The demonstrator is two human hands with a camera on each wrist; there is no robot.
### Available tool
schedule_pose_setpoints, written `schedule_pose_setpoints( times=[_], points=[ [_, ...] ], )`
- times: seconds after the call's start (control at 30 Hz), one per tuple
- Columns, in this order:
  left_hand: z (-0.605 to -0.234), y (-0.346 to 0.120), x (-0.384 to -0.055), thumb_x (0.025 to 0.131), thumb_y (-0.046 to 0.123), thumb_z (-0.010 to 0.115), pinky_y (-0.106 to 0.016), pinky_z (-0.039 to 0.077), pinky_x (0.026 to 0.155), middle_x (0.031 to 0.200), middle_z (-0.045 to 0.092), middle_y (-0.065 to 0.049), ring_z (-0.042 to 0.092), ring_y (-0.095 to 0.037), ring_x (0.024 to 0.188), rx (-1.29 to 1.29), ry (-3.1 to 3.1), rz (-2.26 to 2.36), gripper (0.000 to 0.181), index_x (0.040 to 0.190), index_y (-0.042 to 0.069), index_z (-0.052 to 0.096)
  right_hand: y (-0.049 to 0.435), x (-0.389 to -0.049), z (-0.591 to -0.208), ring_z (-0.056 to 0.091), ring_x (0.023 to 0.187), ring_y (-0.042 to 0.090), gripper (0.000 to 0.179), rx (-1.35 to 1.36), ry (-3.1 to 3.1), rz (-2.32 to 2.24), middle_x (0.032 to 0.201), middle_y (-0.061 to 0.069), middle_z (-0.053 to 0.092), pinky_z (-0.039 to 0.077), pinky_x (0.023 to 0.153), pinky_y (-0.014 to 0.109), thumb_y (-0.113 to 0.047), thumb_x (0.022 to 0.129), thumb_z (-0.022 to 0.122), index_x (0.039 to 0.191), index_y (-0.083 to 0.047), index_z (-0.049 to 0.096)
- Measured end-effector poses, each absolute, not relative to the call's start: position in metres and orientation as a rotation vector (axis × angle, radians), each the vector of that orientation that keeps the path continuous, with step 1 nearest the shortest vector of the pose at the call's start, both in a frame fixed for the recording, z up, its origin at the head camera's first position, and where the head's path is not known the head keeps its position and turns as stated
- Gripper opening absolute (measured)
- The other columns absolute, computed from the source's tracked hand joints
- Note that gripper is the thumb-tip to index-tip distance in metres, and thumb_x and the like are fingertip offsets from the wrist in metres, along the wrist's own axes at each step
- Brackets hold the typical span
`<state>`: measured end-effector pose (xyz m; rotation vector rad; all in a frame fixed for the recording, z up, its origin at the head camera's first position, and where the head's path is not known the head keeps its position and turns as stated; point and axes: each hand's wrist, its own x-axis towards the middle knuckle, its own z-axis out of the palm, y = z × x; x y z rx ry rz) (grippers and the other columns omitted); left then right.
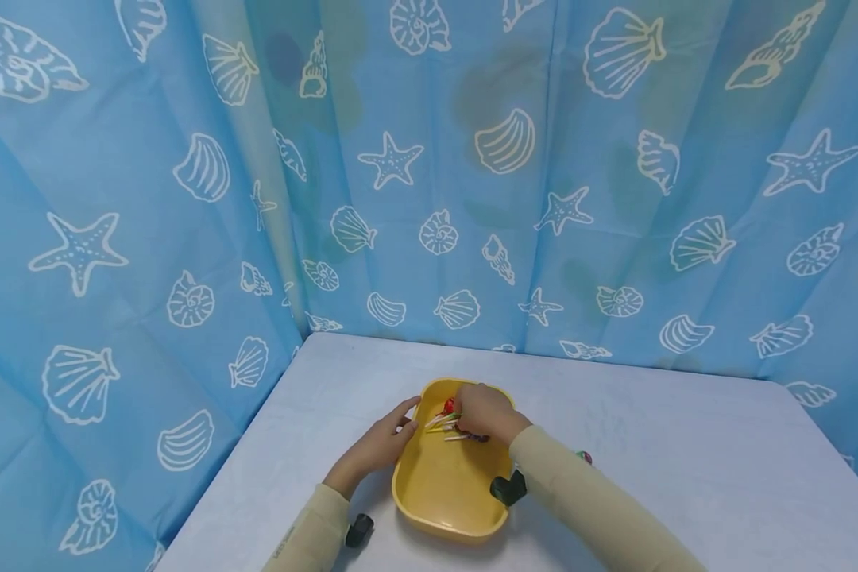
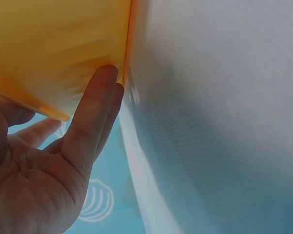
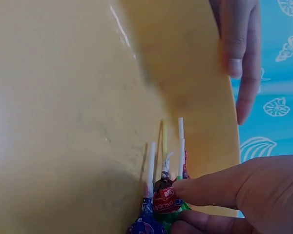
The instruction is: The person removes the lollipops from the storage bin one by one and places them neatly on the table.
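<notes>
A yellow plastic tray (image 1: 446,485) with rounded corners stands on the table. Several wrapped lollipops (image 1: 443,421) lie inside toward its far end. In the right wrist view their sticks show white and yellow, their wrappers red, green and dark blue. My right hand (image 1: 485,409) reaches into the tray and pinches a lollipop (image 3: 168,202) between thumb and fingers; which of the bunched ones it holds is partly hidden. At the tray's left side my left hand (image 1: 382,441) holds the rim, its fingers (image 2: 90,107) lying along the outer wall.
Partly behind my right sleeve, another wrapped lollipop (image 1: 585,457) lies on the table. White cloth covers the table (image 1: 686,445). Blue curtains (image 1: 429,191) with shell prints hang at the back and left. Dark camera mounts (image 1: 508,488) sit at both wrists.
</notes>
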<state>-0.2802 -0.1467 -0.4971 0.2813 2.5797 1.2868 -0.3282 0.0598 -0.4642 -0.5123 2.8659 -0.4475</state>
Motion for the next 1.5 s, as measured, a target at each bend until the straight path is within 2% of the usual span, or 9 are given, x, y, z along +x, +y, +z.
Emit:
schedule_pose_setpoints(
  times=[0.2,0.3,0.5,0.7,0.8,1.07,1.2,1.37,1.5],
  points=[
    [-0.495,-0.143,-0.278,0.107,0.029,0.05,-0.044,0.057,0.084,0.127,0.059,-0.014,0.06,-0.021,0.093,0.266,2.568,1.29,0.052,0.157,0.021,0.038,0.06,-0.327,-0.468,0.04,0.042,0.012,0.045,-0.562,2.88,-0.346,0.047,-0.004,0.036,0.033,0.043,0.023,0.001,0.085,0.069,0.052,-0.016,0.044],
    [-0.494,-0.142,-0.277,0.107,0.028,0.05,-0.043,0.057,0.083,0.125,0.059,-0.013,0.06,-0.021,0.092,0.27,2.569,1.289,0.052,0.157,0.021,0.038,0.06,-0.325,-0.468,0.04,0.045,0.014,0.04,-0.569,2.895,-0.285,0.05,-0.003,0.037,0.033,0.044,0.024,0.001,0.085,0.068,0.054,-0.015,0.048],
    [-0.495,-0.141,-0.279,0.107,0.028,0.051,-0.043,0.057,0.083,0.126,0.059,-0.014,0.06,-0.021,0.092,0.283,2.574,1.287,0.052,0.157,0.021,0.038,0.059,-0.322,-0.465,0.049,0.055,0.017,0.028,-0.576,2.929,-0.201,0.058,-0.001,0.051,0.041,0.053,0.026,-0.004,0.088,0.07,0.064,-0.014,0.059],
    [-0.494,-0.142,-0.278,0.108,0.027,0.05,-0.044,0.056,0.083,0.127,0.059,-0.015,0.06,-0.021,0.094,0.307,2.58,1.28,0.052,0.157,0.019,0.037,0.06,-0.321,-0.462,0.046,0.05,0.015,0.032,-0.552,2.904,-0.268,0.054,-0.002,0.043,0.038,0.049,0.026,-0.005,0.087,0.07,0.061,-0.014,0.055],
    [-0.492,-0.143,-0.277,0.108,0.027,0.049,-0.044,0.055,0.083,0.127,0.059,-0.015,0.06,-0.021,0.095,0.311,2.592,1.271,0.051,0.157,0.019,0.037,0.061,-0.32,-0.457,0.047,0.05,0.015,0.031,-0.555,2.898,-0.306,0.054,-0.002,0.045,0.038,0.048,0.026,-0.006,0.085,0.072,0.061,-0.015,0.055],
    [-0.491,-0.143,-0.276,0.108,0.029,0.049,-0.046,0.055,0.086,0.128,0.059,-0.016,0.06,-0.022,0.097,0.303,2.594,1.266,0.052,0.158,0.02,0.037,0.066,-0.314,-0.448,0.053,0.057,0.015,0.017,-0.577,2.898,-0.406,0.061,-0.002,0.056,0.045,0.053,0.027,-0.007,0.082,0.074,0.068,-0.013,0.066],
    [-0.493,-0.144,-0.277,0.108,0.031,0.049,-0.048,0.055,0.089,0.131,0.058,-0.017,0.061,-0.023,0.1,0.287,2.596,1.267,0.052,0.158,0.021,0.037,0.07,-0.312,-0.443,0.055,0.062,0.016,0.01,-0.525,2.881,-0.5,0.07,-0.001,0.059,0.05,0.057,0.027,-0.01,0.082,0.077,0.078,-0.013,0.069],
    [-0.494,-0.144,-0.278,0.108,0.032,0.049,-0.049,0.055,0.09,0.133,0.058,-0.017,0.062,-0.024,0.102,0.269,2.599,1.276,0.052,0.158,0.022,0.037,0.076,-0.31,-0.438,0.056,0.067,0.016,0.012,-0.495,2.879,-0.578,0.08,0.0,0.06,0.053,0.062,0.027,-0.014,0.083,0.08,0.091,-0.011,0.071],
    [-0.495,-0.144,-0.278,0.108,0.033,0.049,-0.051,0.054,0.093,0.134,0.057,-0.018,0.062,-0.025,0.106,0.264,2.605,1.266,0.052,0.158,0.022,0.037,0.081,-0.306,-0.436,0.056,0.068,0.015,0.014,-0.528,2.9,-0.61,0.082,-0.001,0.06,0.054,0.065,0.027,-0.015,0.083,0.08,0.095,-0.01,0.073]
  ],
)
